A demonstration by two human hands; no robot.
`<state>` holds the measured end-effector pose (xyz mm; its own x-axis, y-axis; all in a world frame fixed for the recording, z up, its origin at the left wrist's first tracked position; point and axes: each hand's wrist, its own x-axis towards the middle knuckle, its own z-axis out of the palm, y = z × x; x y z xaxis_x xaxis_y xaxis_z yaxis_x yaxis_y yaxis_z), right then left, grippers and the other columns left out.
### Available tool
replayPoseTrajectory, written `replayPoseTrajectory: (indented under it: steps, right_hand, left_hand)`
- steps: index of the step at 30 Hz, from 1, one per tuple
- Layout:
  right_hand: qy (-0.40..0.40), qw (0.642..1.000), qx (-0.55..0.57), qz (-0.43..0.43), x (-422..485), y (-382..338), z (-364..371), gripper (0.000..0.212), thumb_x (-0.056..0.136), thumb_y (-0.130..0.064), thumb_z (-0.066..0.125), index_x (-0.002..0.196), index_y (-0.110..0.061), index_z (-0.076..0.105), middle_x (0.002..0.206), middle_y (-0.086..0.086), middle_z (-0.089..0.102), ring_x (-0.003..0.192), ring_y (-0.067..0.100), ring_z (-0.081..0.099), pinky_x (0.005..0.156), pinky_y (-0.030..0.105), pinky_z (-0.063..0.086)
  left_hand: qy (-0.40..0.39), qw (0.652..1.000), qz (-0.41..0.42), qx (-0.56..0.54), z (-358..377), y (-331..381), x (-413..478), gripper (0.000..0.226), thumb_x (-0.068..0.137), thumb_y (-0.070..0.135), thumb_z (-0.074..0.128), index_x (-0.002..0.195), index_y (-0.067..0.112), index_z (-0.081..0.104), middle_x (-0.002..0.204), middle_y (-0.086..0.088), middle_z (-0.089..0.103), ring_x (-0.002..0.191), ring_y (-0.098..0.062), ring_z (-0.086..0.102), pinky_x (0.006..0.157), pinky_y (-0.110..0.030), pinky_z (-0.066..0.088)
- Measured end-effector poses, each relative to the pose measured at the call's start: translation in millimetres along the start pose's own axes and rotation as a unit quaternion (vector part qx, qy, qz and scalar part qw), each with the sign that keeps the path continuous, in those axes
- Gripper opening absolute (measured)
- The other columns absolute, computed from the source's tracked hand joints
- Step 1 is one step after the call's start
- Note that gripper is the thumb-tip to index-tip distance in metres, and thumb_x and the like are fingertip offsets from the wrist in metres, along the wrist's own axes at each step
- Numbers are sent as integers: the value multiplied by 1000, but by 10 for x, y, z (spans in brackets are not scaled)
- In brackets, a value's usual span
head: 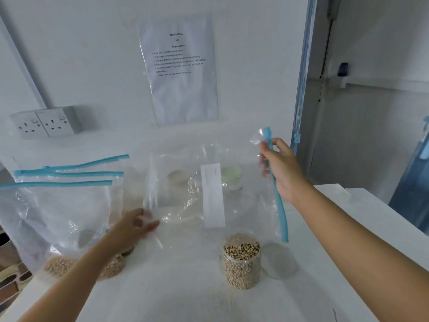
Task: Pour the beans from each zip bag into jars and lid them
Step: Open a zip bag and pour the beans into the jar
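Observation:
I hold an empty clear zip bag [209, 194] with a blue zip strip above the white table [185, 287]. My right hand [281, 168] grips its zip edge at the upper right. My left hand [137, 225] pinches its lower left corner. Below the bag stands an open clear jar [241, 263] filled with black-eyed beans. Its clear lid [279, 261] lies flat to the right of it. At the left stand several zip bags [65, 205] with blue strips and beans at their bottoms.
Behind the held bag, two more jars show dimly, one with a pale lid [178, 177], one with a green lid [231, 174]. A wall socket [44, 123] and a printed sheet [181, 68] are on the wall. The table's right edge runs near my right forearm.

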<state>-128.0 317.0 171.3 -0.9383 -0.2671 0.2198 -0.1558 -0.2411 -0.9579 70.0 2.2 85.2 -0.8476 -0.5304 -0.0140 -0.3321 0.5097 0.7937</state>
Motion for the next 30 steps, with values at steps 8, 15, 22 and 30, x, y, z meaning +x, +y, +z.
replayPoseTrajectory:
  steps: [8,15,22,30]
  right_hand:
    - [6,969,-203,-143,127,-273,250,22,103,-32,53,89,-15,52,68,3,55,58,16,46,54,27,36]
    - [8,924,-324,-200,81,-296,365,28,107,-32,45,86,-14,42,70,9,53,58,20,44,55,35,34]
    - [-149,926,-316,-145,-31,-149,387,37,102,-31,56,84,0,46,71,7,53,62,12,48,67,33,39]
    - [-243,933,-226,-137,-290,-443,422,32,102,-38,60,91,-15,40,66,9,64,61,17,48,64,32,39]
  left_hand:
    - [-89,996,-26,-15,240,-151,-232,33,87,27,78,92,-4,69,70,-6,72,54,-6,60,51,-18,45]
    - [-157,978,-13,133,244,-73,-261,53,87,61,60,90,10,75,75,1,77,58,-8,65,65,-17,51]
    - [-40,979,185,81,63,534,-180,67,69,94,52,72,29,71,59,8,64,53,-7,59,61,-24,49]
    - [19,945,325,-7,87,1810,-162,41,107,48,36,108,19,65,96,8,69,94,-8,66,84,-25,51]
